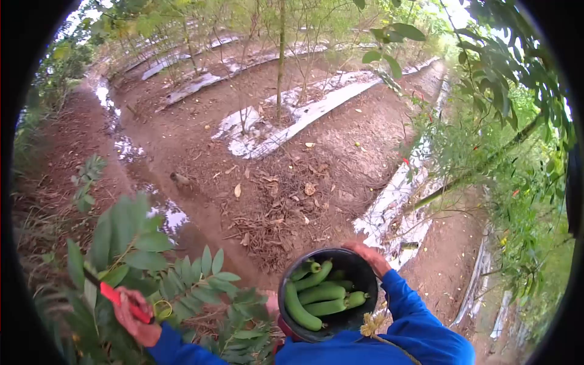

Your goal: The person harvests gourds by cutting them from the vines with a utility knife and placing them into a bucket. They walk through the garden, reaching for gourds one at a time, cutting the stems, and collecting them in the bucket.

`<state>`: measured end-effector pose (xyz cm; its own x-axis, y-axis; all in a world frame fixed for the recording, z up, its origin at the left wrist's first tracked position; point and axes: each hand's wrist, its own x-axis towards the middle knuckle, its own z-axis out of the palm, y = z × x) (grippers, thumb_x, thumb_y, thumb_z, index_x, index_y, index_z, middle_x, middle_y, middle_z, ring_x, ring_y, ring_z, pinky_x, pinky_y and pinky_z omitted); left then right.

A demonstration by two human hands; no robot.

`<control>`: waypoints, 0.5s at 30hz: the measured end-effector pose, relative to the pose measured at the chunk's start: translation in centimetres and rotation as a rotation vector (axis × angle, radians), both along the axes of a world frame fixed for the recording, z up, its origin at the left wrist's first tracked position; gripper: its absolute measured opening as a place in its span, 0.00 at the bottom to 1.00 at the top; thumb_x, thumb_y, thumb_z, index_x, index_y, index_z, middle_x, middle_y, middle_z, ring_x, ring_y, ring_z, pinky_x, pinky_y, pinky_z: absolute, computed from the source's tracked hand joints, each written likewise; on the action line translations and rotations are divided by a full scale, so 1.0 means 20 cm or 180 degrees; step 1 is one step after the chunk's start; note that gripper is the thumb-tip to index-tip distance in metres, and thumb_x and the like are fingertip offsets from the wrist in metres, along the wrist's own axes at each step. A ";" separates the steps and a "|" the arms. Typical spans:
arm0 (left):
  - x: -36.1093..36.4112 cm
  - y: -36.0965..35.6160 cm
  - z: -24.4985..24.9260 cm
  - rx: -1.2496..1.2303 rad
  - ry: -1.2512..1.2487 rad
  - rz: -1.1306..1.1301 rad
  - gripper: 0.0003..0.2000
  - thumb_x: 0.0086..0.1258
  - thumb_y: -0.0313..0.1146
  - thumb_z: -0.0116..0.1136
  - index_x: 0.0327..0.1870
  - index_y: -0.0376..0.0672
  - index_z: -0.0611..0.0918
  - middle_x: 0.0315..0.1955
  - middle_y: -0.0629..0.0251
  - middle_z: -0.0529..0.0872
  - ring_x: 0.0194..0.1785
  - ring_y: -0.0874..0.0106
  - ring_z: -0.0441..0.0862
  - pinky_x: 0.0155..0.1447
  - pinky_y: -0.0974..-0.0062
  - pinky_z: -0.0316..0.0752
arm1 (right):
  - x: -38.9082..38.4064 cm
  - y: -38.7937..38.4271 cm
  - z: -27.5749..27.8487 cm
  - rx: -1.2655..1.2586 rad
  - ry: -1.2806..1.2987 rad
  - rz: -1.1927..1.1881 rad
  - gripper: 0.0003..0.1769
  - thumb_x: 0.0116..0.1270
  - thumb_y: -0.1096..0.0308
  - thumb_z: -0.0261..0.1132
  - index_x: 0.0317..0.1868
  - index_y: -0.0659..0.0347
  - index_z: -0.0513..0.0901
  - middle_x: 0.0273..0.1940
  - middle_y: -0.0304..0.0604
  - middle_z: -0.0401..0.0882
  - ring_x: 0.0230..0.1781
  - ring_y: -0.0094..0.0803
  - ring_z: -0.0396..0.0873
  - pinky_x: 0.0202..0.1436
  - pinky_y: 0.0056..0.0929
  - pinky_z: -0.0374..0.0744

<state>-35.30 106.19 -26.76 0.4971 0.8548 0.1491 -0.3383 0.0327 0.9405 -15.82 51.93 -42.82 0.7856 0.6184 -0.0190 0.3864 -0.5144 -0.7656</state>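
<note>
My left hand, at the lower left among leafy branches, is closed around the red handle of a knife. The knife's dark blade points up and left, partly lost among the leaves. My right hand grips the far right rim of a black bucket, which is held against my front. Several long green gourds lie in the bucket, some with stem ends showing. The bucket's outside is mostly hidden from above.
Broad green leaves surround my left hand. Ahead lies brown soil with dry twigs. Torn white plastic sheeting covers the planting rows. A water-filled furrow runs along the left. Shrubs with red peppers stand on the right.
</note>
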 end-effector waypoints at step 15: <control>0.20 0.62 -0.08 0.2190 0.1719 0.1689 0.26 0.71 0.54 0.61 0.50 0.34 0.80 0.39 0.46 0.82 0.40 0.53 0.81 0.44 0.57 0.75 | 0.57 0.75 -0.15 0.0331 0.0230 0.0713 0.24 0.76 0.66 0.52 0.69 0.61 0.71 0.68 0.54 0.68 0.71 0.48 0.66 0.74 0.38 0.66</control>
